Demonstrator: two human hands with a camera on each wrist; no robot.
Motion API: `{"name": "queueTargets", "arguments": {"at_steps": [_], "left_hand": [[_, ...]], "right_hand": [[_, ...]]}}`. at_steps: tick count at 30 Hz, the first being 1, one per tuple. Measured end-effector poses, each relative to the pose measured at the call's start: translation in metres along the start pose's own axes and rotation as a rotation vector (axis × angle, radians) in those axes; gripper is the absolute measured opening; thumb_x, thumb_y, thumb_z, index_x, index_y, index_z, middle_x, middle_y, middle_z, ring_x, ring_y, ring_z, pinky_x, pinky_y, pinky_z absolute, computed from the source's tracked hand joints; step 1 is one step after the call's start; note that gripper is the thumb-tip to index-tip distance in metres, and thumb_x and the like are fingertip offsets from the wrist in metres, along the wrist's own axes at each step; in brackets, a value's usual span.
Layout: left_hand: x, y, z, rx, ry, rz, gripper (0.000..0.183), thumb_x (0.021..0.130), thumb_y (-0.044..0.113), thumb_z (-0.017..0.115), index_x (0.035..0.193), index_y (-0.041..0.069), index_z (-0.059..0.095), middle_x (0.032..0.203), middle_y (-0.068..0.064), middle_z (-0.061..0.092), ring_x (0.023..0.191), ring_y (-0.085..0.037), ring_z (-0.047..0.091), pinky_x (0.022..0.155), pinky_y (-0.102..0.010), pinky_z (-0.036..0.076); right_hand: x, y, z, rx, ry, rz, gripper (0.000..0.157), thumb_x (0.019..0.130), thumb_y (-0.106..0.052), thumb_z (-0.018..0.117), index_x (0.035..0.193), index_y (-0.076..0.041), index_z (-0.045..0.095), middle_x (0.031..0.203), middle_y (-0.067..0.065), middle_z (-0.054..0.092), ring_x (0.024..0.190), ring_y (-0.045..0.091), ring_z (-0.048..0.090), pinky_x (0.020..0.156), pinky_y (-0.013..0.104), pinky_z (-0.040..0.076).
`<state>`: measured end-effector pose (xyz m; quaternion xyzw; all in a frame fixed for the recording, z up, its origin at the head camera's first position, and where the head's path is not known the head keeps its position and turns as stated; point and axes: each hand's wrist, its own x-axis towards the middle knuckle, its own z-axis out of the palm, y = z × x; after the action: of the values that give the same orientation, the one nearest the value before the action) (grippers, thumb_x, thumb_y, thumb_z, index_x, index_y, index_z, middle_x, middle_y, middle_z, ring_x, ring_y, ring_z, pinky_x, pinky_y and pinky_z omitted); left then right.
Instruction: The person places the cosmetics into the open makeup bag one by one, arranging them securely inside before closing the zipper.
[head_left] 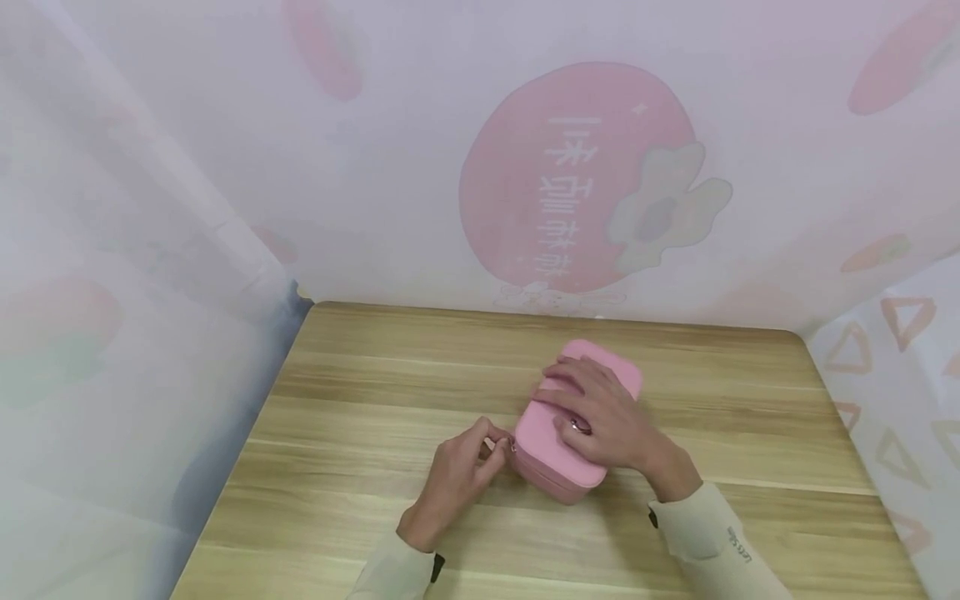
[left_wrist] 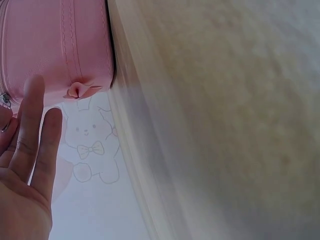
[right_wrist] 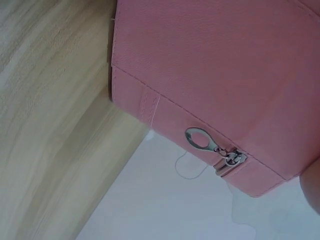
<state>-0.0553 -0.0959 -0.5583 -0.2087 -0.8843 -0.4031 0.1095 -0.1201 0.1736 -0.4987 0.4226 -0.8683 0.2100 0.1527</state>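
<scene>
A pink zip-up case (head_left: 551, 437) stands at an angle on the wooden table, its lid down. At its near left corner, my left hand (head_left: 459, 473) pinches a zipper pull between thumb and index finger. The metal slider (left_wrist: 6, 99) shows in the left wrist view, where the other fingers extend beside the case wall. My right hand (head_left: 611, 421) rests on the lid with fingers spread. Under that palm, a small shiny fitting (head_left: 579, 426) is partly covered. In the right wrist view, a second metal zipper pull (right_wrist: 199, 139) hangs loose on the case's side.
The wood-grain table (head_left: 360, 467) extends around the case. A pale wall cloth (head_left: 390, 183) with strawberry prints rises behind its far edge, and similar printed cloth (head_left: 900, 417) hangs on the right. A small pink tab (left_wrist: 80, 90) sticks out from the case's side.
</scene>
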Motion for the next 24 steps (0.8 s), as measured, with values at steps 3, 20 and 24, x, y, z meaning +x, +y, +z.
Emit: {"name": "queueTargets", "arguments": {"at_steps": [3, 20, 24], "left_hand": [[0.000, 0.002, 0.000, -0.007, -0.004, -0.011, 0.008, 0.102, 0.010, 0.071, 0.102, 0.016, 0.065, 0.102, 0.003, 0.084, 0.062, 0.007, 0.061, 0.051, -0.010, 0.046], [0.005, 0.005, 0.001, -0.109, -0.074, -0.103, 0.004, 0.108, 0.015, 0.066, 0.106, 0.015, 0.069, 0.108, 0.000, 0.080, 0.090, -0.010, 0.077, 0.075, -0.019, 0.064], [0.005, 0.004, 0.001, -0.108, -0.079, -0.105, 0.004, 0.107, 0.013, 0.067, 0.106, 0.015, 0.070, 0.109, 0.001, 0.080, 0.091, -0.011, 0.078, 0.076, -0.020, 0.065]], "right_hand": [[0.000, 0.001, -0.002, 0.006, -0.016, -0.012, 0.042, 0.095, -0.026, 0.066, 0.136, -0.025, 0.075, 0.145, 0.011, 0.066, 0.143, 0.037, 0.056, 0.122, 0.065, 0.042], [-0.001, -0.007, -0.001, -0.095, -0.036, 0.153, 0.051, 0.100, -0.045, 0.065, 0.144, -0.019, 0.066, 0.158, 0.015, 0.057, 0.151, 0.036, 0.048, 0.126, 0.068, 0.034], [0.001, -0.016, -0.004, -0.103, -0.061, 0.286, 0.055, 0.101, -0.048, 0.064, 0.147, -0.018, 0.065, 0.162, 0.015, 0.054, 0.155, 0.041, 0.042, 0.128, 0.070, 0.029]]}}
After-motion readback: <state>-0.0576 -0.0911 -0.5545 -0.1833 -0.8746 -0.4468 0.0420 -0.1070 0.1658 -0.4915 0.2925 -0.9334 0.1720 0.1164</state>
